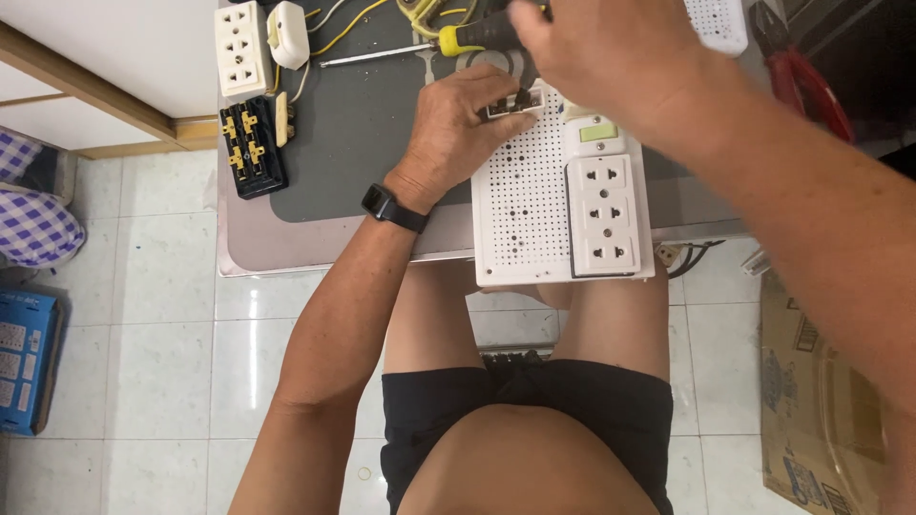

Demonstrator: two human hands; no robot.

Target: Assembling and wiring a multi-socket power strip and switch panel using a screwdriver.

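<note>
The worktop (324,238) is a grey slab on a pale tiled floor, with a darker mat (363,143) over most of it. A white perforated board (525,205) lies at its near edge, hanging slightly over the person's knees. On the right half of the board sits a white socket strip (599,215) with 3 outlets, and just beyond it a small switch (597,133) with a green face.

The left hand (458,129) rests on the far left corner of the board, fingers curled and pinching a small white part (510,105) with dark bits on it. The right hand (611,48) hovers above that corner, closed around a screwdriver (468,36) with a yellow and black handle; its metal shaft points left across the mat. A black watch (393,208) wraps the left wrist.

At the far left of the worktop lie another white socket strip (240,48), a black terminal block (252,145) with brass contacts, and a white plug (288,33) with yellow wires. Red pliers (801,72) lie at the far right. A cardboard box (811,401) stands on the floor to the right, a blue box (27,358) to the left.
</note>
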